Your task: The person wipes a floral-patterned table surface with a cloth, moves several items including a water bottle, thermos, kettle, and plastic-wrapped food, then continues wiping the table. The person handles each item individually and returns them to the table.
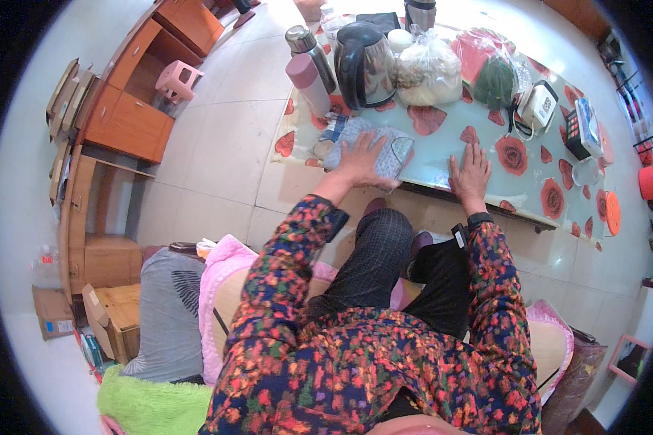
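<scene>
My left hand (362, 160) lies with its fingers spread on top of a folded grey-blue textured cloth (394, 142). The cloth sits at the table's near edge, and part of it is hidden under the palm. Beside its left edge is a small blue-and-clear packet (333, 128), partly covered. My right hand (470, 173) rests palm down on the table cover (435, 149), near the front edge, with nothing in it. The cover is printed with red hearts and roses.
Behind the cloth stand a pink-capped bottle (308, 81), a steel thermos (313, 54), an electric kettle (364, 68) and a filled plastic bag (429, 76). Bagged watermelon (492, 73), a white corded device (537, 106) and a black box (581, 130) are farther right.
</scene>
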Demonstrator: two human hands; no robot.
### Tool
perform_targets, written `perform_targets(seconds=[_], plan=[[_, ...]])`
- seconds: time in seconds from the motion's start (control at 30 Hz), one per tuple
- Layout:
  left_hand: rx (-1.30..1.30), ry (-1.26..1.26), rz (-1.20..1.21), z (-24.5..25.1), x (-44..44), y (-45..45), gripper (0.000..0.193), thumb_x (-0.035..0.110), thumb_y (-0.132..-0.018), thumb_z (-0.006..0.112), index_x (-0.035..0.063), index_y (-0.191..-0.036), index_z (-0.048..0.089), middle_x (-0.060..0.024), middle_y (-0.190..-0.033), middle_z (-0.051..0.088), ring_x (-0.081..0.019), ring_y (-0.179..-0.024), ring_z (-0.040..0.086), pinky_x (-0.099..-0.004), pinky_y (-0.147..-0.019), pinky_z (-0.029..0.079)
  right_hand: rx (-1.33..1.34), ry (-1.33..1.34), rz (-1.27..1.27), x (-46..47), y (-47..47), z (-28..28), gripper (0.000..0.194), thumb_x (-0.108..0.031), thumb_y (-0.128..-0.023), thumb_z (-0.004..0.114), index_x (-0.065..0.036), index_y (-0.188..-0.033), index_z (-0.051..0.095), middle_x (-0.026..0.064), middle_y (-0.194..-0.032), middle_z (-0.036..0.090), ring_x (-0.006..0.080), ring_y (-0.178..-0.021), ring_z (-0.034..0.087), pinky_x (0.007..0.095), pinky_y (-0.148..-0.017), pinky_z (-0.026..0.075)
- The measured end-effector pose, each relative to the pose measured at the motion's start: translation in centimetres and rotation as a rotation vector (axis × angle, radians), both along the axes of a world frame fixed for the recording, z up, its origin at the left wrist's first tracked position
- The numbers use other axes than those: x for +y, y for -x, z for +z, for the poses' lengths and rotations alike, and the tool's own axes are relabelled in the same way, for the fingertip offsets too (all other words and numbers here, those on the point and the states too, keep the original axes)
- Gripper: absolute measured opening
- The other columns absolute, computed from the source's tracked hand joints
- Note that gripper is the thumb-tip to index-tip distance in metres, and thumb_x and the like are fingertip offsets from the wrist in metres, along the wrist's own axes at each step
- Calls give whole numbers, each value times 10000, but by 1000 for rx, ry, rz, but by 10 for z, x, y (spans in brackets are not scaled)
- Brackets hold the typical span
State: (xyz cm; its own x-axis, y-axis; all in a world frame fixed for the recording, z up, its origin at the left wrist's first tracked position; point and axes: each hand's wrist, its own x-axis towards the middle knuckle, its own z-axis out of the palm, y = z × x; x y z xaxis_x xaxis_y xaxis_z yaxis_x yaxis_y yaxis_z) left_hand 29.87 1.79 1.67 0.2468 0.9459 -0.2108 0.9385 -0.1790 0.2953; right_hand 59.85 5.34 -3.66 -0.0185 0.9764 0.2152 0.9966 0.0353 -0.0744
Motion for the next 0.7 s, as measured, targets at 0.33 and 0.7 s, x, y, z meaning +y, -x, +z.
perform_targets(seconds=[0.33, 0.7], plan=[[100, -222, -90, -25, -4, 38, 1000, 399, -608, 814, 269, -1461, 308, -109, -1503, 306, -320, -1404, 262, -638, -1079, 224, 5, 4, -18, 1, 3, 2, 666, -502, -914, 459, -70, -1416, 387, 109, -1494, 348, 300, -1396, 263, 470, -1144, 162], [-125, -631, -29, -50, 10, -17, 449, 119, -640, 655, 123, -1084, 589, -95, -1039, 580, -300, -1017, 539, -424, -852, 418, -11, -3, -14, 4, -2, -5, 648, -497, -917, 458, -92, -1419, 396, 96, -1477, 373, 290, -1385, 288, 478, -1131, 190]])
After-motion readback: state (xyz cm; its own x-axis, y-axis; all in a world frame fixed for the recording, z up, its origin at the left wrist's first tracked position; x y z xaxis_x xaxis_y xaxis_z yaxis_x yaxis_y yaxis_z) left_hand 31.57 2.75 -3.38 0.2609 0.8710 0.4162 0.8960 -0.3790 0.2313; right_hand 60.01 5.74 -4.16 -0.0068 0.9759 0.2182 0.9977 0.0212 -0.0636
